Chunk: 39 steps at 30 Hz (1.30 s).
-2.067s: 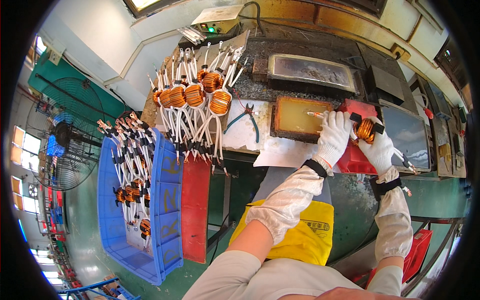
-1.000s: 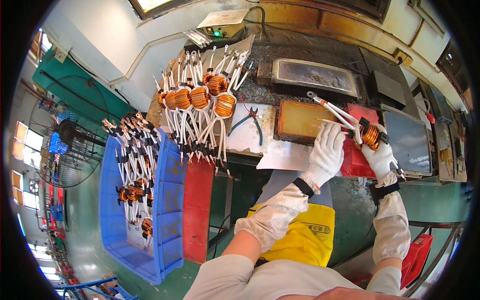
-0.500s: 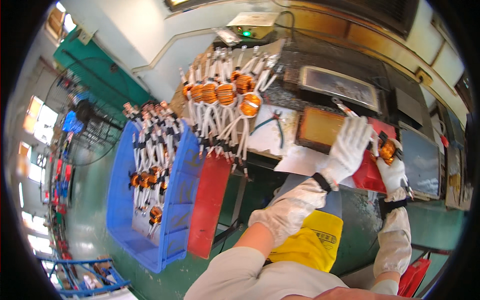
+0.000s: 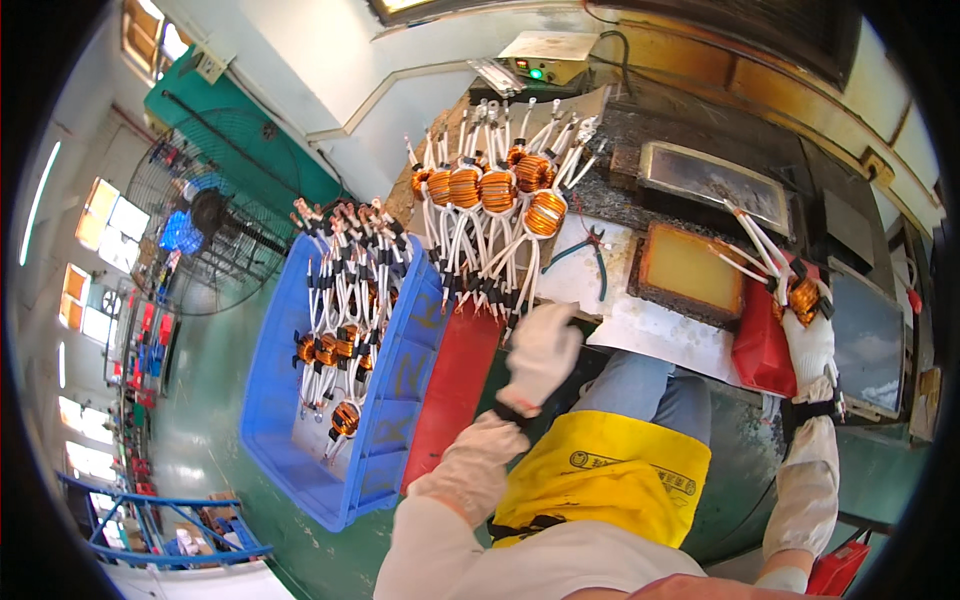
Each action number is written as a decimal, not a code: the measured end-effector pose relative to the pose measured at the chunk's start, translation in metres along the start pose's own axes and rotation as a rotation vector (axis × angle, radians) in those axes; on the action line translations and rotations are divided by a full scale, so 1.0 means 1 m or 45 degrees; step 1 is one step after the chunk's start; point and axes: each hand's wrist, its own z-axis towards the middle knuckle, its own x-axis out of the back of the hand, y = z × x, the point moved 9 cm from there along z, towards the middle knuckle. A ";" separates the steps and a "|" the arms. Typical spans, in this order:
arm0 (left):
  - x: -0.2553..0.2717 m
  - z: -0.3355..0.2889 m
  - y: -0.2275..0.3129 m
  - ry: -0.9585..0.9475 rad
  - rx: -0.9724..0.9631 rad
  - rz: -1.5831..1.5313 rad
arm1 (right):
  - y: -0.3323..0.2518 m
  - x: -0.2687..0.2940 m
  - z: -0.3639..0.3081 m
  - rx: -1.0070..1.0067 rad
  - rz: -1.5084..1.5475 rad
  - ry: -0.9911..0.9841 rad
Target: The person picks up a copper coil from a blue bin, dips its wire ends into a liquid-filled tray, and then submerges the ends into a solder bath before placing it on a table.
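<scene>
A round black wire-cage fan [image 4: 208, 213] and a blue metal-framed rack [image 4: 170, 556] stand far left of the grip, a yellowish wall socket [image 4: 877, 169] beyond it.

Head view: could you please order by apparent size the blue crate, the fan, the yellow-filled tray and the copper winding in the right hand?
1. Blue crate
2. Fan
3. Yellow-filled tray
4. Copper winding in the right hand
This is apparent size only; the fan stands farther from the camera.

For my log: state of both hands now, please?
Left white-gloved hand: nothing visibly held; grip unclear.
Right white-gloved hand: holding copper-orange ring coil.
</scene>
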 end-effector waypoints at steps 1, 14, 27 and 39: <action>0.015 -0.019 -0.029 -0.007 0.058 0.191 | -0.002 -0.002 0.001 0.039 0.009 0.037; 0.040 -0.135 -0.161 -0.362 0.338 0.929 | -0.026 -0.007 0.020 -0.134 -0.258 0.046; 0.044 -0.135 -0.165 -0.393 0.412 0.922 | -0.037 -0.022 0.047 -0.208 -0.448 -0.087; 0.043 -0.135 -0.164 -0.358 0.376 0.913 | -0.043 -0.028 0.066 -0.123 -0.470 -0.097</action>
